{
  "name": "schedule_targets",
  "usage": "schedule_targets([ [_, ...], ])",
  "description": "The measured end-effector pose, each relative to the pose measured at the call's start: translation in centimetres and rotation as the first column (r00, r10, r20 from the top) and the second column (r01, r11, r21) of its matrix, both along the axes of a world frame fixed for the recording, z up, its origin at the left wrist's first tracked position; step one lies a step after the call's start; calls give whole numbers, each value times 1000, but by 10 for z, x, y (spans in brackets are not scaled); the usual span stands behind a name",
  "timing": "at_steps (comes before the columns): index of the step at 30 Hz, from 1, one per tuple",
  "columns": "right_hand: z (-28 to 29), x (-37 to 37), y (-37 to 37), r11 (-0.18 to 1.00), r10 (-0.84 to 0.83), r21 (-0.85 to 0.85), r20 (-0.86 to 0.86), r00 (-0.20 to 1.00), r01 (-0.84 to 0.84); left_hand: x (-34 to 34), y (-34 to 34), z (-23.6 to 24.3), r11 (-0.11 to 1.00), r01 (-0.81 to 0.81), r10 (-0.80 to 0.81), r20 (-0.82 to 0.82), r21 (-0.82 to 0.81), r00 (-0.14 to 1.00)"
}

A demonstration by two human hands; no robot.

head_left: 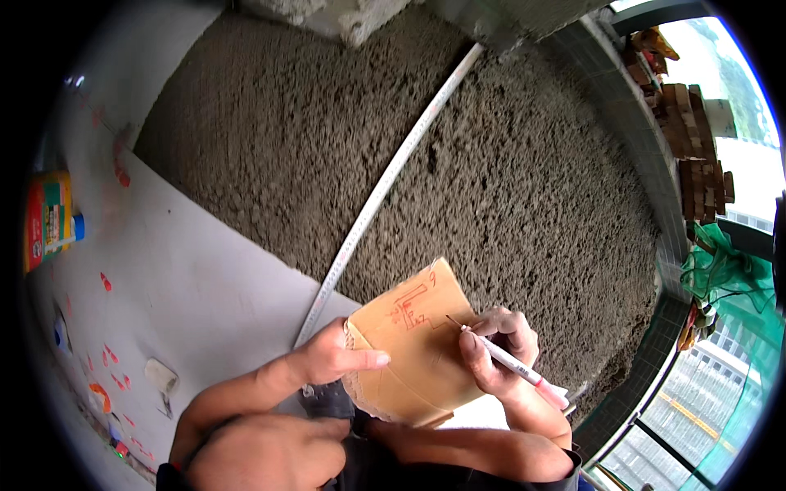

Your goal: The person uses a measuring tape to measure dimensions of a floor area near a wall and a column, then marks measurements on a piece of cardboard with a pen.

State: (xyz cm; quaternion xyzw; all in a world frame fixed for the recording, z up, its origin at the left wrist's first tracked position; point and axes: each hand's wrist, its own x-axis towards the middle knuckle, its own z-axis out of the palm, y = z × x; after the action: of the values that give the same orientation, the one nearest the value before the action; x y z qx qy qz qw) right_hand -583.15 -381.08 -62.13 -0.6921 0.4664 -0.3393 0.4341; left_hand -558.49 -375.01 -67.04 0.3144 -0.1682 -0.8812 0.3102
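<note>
My left hand point(323, 358) is closed on the left edge of a piece of brown cardboard point(422, 364), its thumb lying flat on top. A small sketch with red marks is drawn on the upper part. My right hand point(503, 340) pinches a white marker pen point(514, 364) with a pinkish-red end. The pen's fine tip points at the cardboard beside the sketch; whether it touches I cannot tell. Beyond the cardboard, an extended white tape measure point(385, 186) runs across rough grey mortar point(524, 188), from near my left wrist to the far side.
Large smooth grey tiles point(221, 254) lie to the left, with scattered red tile wedges point(106, 281) and a white-headed tool point(160, 376). A colourful container with a blue cap point(51, 221) stands at far left. Stacked bricks point(696, 192) and green netting point(712, 266) line the window ledge at right.
</note>
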Motion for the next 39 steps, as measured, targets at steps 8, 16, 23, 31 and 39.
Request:
schedule_targets([
  [8, -9, -4, -20, 978, -200, 16, -195, 960, 207, 11, -11, -6, 976, -204, 209, 64, -73, 976],
  [16, -26, -20, -53, 989, -145, -85, -427, 893, 120, -9, -11, -5, 959, -283, 283, 191, -32, 940],
  [23, -54, -39, -68, 978, -189, -158, -370, 910, 139, -4, 8, -40, 983, -185, 177, 226, 16, 958],
  [31, -58, -44, -75, 988, -127, -133, -357, 925, 85, -6, 6, -40, 993, -116, 108, 262, 15, 959],
  [39, -72, -48, -76, 987, -114, -149, -366, 923, 63, -6, 5, -40, 998, -56, 37, 427, 31, 904],
])
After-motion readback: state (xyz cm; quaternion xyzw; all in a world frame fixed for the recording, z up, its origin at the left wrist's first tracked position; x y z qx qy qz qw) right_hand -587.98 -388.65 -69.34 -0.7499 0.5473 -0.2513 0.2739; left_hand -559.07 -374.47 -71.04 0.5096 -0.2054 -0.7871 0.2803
